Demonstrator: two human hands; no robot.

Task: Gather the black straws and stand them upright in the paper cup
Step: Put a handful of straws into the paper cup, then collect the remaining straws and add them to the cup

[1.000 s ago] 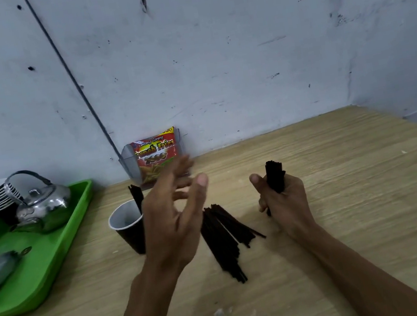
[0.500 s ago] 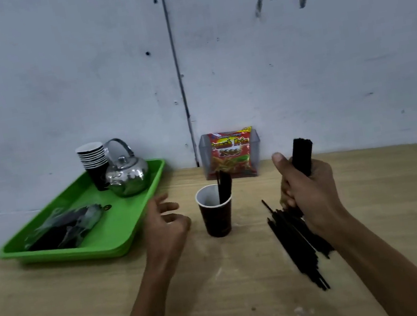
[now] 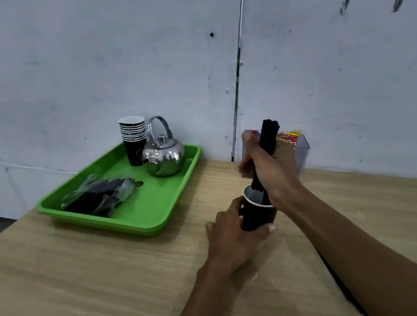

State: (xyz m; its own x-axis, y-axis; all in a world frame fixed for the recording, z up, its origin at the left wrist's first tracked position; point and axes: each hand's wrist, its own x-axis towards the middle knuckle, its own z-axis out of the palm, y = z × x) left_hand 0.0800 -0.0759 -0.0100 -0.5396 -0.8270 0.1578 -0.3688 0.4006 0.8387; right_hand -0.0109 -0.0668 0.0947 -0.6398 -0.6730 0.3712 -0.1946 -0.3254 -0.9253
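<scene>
A black paper cup (image 3: 257, 215) with a white inside stands on the wooden table (image 3: 85, 286). My left hand (image 3: 234, 235) is wrapped around its side. My right hand (image 3: 271, 167) grips a bundle of black straws (image 3: 268, 134) upright, and the bundle's lower end is inside the cup's mouth. Under my right forearm a thin strip of more black straws (image 3: 340, 284) shows on the table; most of that pile is hidden.
A green tray (image 3: 156, 215) at the back left holds a stack of paper cups (image 3: 134, 139), a steel kettle (image 3: 164, 155) and a plastic bag of dark items (image 3: 98, 195). A snack packet (image 3: 290, 138) in a clear holder leans on the grey wall.
My left hand has closed on the cup. My right hand has carried the bundle left from above the loose pile and lowered its end into the cup. The camera has turned left.
</scene>
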